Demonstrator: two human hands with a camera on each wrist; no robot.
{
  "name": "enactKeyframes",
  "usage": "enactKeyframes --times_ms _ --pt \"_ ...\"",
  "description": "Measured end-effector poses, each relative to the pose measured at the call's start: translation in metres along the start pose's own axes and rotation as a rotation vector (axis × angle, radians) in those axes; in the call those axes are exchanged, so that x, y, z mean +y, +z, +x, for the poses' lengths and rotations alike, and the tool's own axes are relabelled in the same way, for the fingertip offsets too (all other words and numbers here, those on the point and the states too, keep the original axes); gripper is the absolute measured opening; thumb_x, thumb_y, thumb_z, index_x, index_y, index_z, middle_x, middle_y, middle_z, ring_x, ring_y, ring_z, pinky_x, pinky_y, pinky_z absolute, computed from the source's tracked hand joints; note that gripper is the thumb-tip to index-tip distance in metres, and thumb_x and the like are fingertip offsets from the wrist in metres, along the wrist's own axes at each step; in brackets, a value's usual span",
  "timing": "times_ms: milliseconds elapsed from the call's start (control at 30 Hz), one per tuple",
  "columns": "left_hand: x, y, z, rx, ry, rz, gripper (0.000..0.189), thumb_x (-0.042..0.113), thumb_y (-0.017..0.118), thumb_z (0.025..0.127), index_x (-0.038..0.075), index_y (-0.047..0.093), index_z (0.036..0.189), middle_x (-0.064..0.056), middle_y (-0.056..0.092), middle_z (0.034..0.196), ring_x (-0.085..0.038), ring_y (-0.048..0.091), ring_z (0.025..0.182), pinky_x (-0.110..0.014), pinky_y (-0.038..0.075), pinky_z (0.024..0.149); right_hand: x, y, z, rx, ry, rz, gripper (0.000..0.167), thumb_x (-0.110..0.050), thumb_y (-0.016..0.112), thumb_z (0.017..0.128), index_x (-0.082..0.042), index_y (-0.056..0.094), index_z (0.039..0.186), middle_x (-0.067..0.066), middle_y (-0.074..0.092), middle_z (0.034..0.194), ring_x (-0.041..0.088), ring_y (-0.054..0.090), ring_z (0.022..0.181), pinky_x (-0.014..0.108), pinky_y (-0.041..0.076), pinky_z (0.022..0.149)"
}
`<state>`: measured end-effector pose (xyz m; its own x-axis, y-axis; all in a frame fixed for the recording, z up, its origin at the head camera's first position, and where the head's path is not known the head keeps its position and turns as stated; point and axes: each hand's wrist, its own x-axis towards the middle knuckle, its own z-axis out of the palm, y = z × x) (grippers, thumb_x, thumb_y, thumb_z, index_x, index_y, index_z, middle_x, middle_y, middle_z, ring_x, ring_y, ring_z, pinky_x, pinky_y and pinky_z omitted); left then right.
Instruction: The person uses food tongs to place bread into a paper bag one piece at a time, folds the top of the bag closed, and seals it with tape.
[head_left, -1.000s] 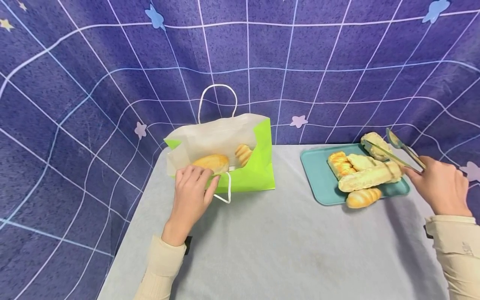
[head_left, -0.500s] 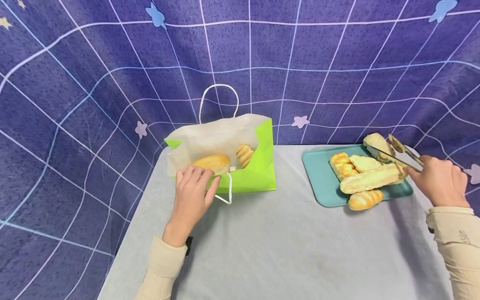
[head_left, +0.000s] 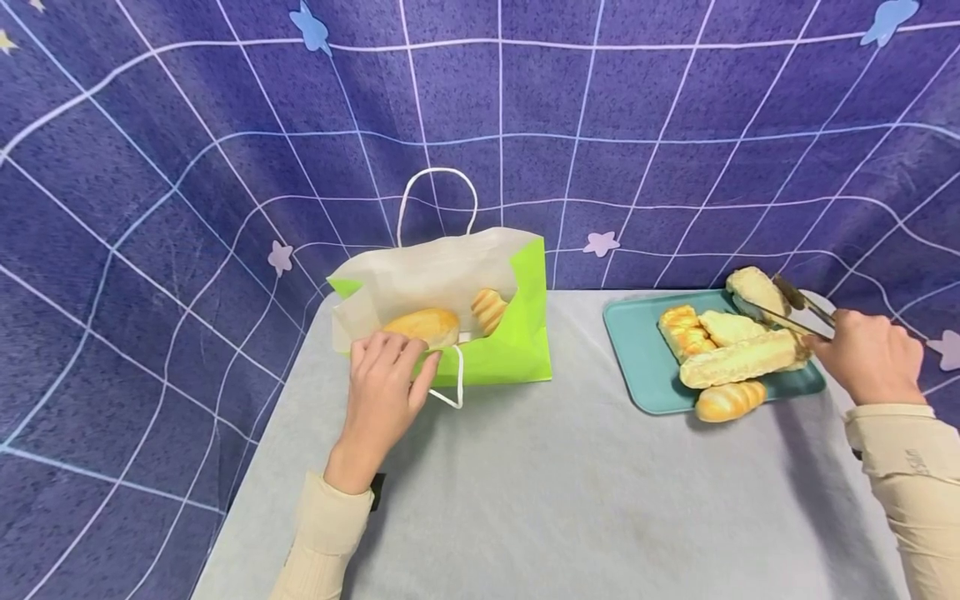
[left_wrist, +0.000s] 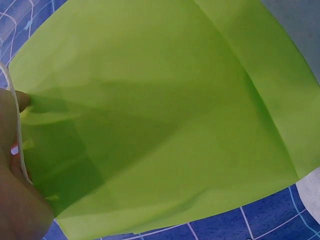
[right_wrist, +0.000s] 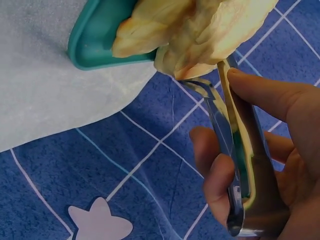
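Observation:
My left hand (head_left: 386, 375) grips the front rim of a green paper bag (head_left: 510, 358) beside its white cord handle (head_left: 461, 375). Inside the bag lie a golden bread loaf (head_left: 431, 323) and a striped bread roll (head_left: 489, 311). At the right, my right hand (head_left: 873, 354) holds metal tongs (right_wrist: 257, 170), thumb on one arm and fingers curled round the other. The tong tips reach a pale bread piece (head_left: 756, 292) at the back right corner of the teal tray (head_left: 630, 350). One tip lies on each side of it; whether both touch is unclear.
A long pale baguette (head_left: 738, 358), a braided golden bread (head_left: 684, 331) and another pale bread (head_left: 726, 327) lie on the tray. A ridged roll (head_left: 731, 402) overlaps its front edge. Blue grid-patterned cloth (head_left: 540, 92) hangs behind the grey table (head_left: 555, 500).
The tong arms have come closer together around the pale bread piece, and my right hand has shifted slightly. My left hand stays at the bag rim.

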<state>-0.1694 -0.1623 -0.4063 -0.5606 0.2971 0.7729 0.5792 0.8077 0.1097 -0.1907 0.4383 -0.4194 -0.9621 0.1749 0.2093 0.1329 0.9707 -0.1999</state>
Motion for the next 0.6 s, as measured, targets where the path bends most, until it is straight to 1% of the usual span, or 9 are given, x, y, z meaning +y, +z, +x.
enactKeyframes --times_ms 167,333,600 --pt "0.0008 -0.0006 0.0002 0.004 0.004 -0.003 0.026 0.030 0.060 0.097 0.007 0.066 0.086 -0.007 0.061 0.081 -0.030 0.055 0.081 -0.048 0.035 0.077 -0.0019 0.0030 0.0034 -0.015 -0.004 -0.015 0.040 -0.029 0.073 0.083 0.007 0.058 0.079 0.036 0.052 0.066 0.049 0.049 0.051 0.055 0.032 0.042" --pt "0.0010 -0.0009 0.0000 0.007 0.002 -0.004 0.025 0.030 0.060 0.097 0.008 0.066 0.085 -0.007 0.060 0.080 -0.030 0.055 0.080 -0.048 0.035 0.077 -0.0016 0.0063 0.0063 -0.028 -0.009 -0.025 0.038 -0.028 0.070 0.086 0.008 0.058 0.086 0.039 0.053 0.071 0.050 0.050 0.053 0.055 0.032 0.042" --pt "0.0008 -0.0009 -0.0008 0.003 -0.002 -0.003 0.024 0.029 0.061 0.096 0.008 0.066 0.086 -0.007 0.061 0.080 -0.030 0.055 0.080 -0.048 0.035 0.078 0.0003 0.0090 0.0017 -0.008 -0.019 -0.023 0.034 -0.025 0.068 0.088 0.007 0.058 0.085 0.036 0.052 0.067 0.049 0.049 0.051 0.054 0.031 0.042"
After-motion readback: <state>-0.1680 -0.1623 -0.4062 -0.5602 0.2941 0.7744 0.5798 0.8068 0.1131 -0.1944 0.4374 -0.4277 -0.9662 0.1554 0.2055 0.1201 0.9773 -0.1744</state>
